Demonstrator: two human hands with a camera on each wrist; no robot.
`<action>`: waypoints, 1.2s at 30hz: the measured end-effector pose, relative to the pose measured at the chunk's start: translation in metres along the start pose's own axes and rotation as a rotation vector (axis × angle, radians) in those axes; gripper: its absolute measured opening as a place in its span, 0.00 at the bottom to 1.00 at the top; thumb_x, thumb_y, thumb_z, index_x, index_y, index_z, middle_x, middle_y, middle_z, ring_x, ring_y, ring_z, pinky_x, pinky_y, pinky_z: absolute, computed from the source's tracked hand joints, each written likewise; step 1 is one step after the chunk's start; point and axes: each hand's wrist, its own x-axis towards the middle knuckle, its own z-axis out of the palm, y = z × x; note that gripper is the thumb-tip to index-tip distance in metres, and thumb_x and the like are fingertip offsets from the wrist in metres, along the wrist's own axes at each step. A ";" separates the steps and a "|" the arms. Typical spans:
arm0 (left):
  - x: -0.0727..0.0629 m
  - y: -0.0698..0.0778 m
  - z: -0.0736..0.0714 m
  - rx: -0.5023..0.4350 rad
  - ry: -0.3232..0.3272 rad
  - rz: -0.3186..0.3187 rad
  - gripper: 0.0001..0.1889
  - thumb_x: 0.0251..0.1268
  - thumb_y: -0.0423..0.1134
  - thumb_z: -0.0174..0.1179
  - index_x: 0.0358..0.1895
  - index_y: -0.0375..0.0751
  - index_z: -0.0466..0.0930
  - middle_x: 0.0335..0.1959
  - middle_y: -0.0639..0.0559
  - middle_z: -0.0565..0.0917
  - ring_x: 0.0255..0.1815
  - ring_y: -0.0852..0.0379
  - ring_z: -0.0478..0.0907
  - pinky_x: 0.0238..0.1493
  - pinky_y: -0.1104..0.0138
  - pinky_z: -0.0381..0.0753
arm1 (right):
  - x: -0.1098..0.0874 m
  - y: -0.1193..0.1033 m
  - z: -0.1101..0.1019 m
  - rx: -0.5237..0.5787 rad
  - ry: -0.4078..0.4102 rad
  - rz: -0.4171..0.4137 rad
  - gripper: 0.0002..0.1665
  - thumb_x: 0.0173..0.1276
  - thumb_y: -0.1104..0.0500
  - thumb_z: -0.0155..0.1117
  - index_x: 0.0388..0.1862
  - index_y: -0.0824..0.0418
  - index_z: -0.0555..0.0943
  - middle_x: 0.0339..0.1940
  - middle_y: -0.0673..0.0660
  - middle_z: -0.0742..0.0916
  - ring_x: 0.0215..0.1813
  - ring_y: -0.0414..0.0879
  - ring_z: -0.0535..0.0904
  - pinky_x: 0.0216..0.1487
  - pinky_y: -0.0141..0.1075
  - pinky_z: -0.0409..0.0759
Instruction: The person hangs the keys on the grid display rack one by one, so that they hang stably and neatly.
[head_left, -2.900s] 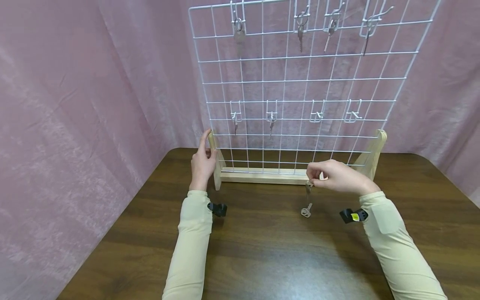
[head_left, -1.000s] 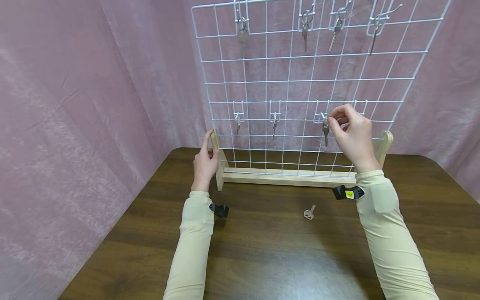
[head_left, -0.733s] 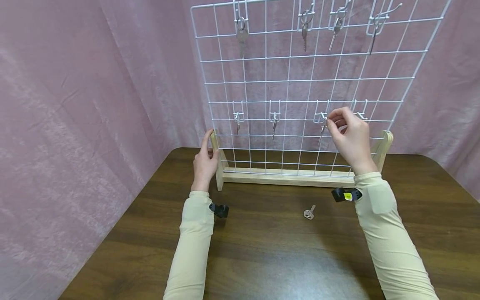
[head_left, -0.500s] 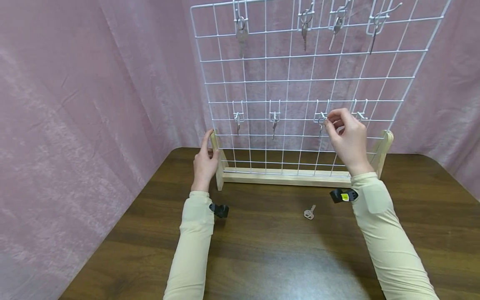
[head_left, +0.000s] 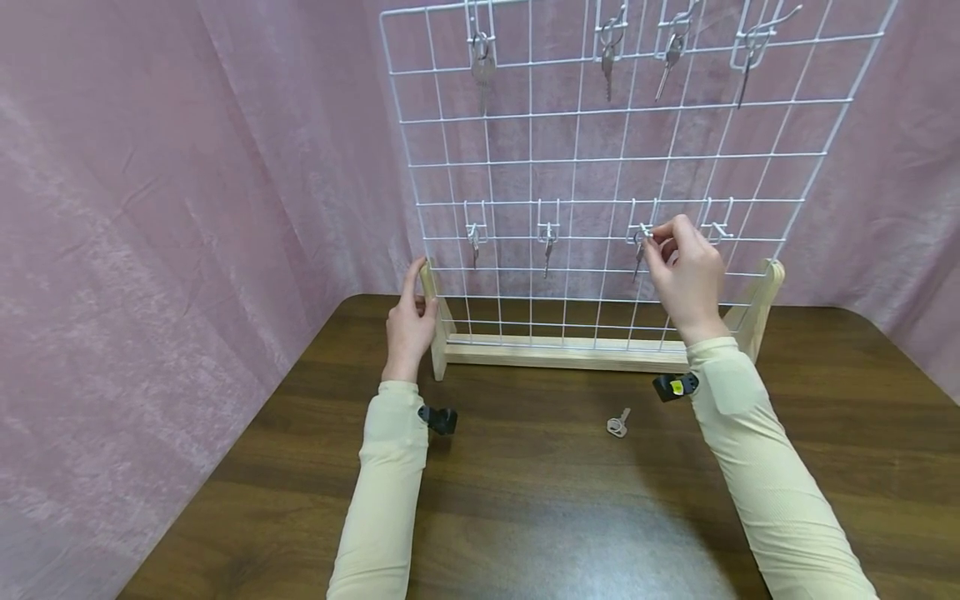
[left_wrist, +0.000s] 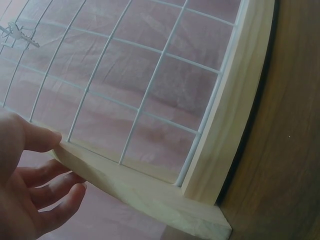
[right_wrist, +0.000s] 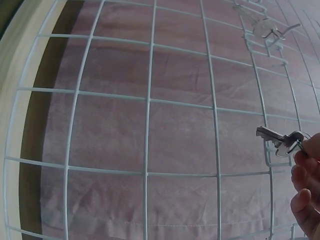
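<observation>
My right hand (head_left: 684, 271) pinches the ring of a silver key (right_wrist: 282, 142) at the third hook (head_left: 639, 229) of the lower row. The key hangs below the fingertips; whether its ring is over the hook's prong I cannot tell. My left hand (head_left: 410, 329) grips the left upright (left_wrist: 120, 185) of the wooden stand, with fingers on both sides of the wood. This stand carries the white wire grid (head_left: 576, 158). Another key (head_left: 617, 423) lies loose on the table in front.
Single keys hang from the upper hooks, such as a key (head_left: 483, 67) at the upper left. Below, two hooks on the left hold a key (head_left: 474, 248) and another key (head_left: 548, 254). The rightmost lower hook (head_left: 718, 231) shows no key. Pink curtain (head_left: 225, 208) surrounds the brown table (head_left: 480, 500).
My right hand has lifted the key from just above the table up to the third lower hook, then shifted slightly left. My left hand stays on the stand.
</observation>
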 end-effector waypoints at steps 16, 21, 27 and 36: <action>-0.001 0.002 0.009 0.015 -0.024 0.013 0.34 0.71 0.39 0.55 0.72 0.75 0.53 0.44 0.41 0.86 0.42 0.44 0.83 0.43 0.50 0.79 | -0.027 0.005 -0.022 0.005 -0.117 0.075 0.15 0.66 0.67 0.57 0.52 0.68 0.75 0.44 0.65 0.81 0.38 0.54 0.77 0.34 0.24 0.61; 0.000 0.000 0.009 0.030 -0.023 0.009 0.34 0.70 0.38 0.55 0.72 0.75 0.54 0.43 0.41 0.86 0.41 0.44 0.83 0.43 0.50 0.79 | -0.048 0.006 -0.029 -0.049 -0.198 0.028 0.12 0.64 0.68 0.57 0.46 0.67 0.78 0.38 0.62 0.81 0.33 0.51 0.77 0.32 0.22 0.62; 0.000 -0.003 0.007 0.032 -0.026 0.011 0.34 0.70 0.39 0.55 0.72 0.74 0.53 0.44 0.40 0.85 0.42 0.43 0.83 0.43 0.50 0.80 | -0.055 0.005 -0.028 -0.078 -0.425 -0.032 0.06 0.64 0.68 0.58 0.38 0.61 0.80 0.31 0.55 0.81 0.30 0.44 0.74 0.31 0.34 0.69; 0.002 -0.001 0.000 0.011 -0.009 0.005 0.34 0.70 0.39 0.55 0.73 0.73 0.53 0.43 0.39 0.85 0.42 0.42 0.83 0.44 0.49 0.78 | -0.052 0.006 -0.023 -0.032 -1.011 -0.265 0.08 0.64 0.63 0.63 0.42 0.55 0.80 0.42 0.49 0.83 0.38 0.42 0.80 0.39 0.39 0.77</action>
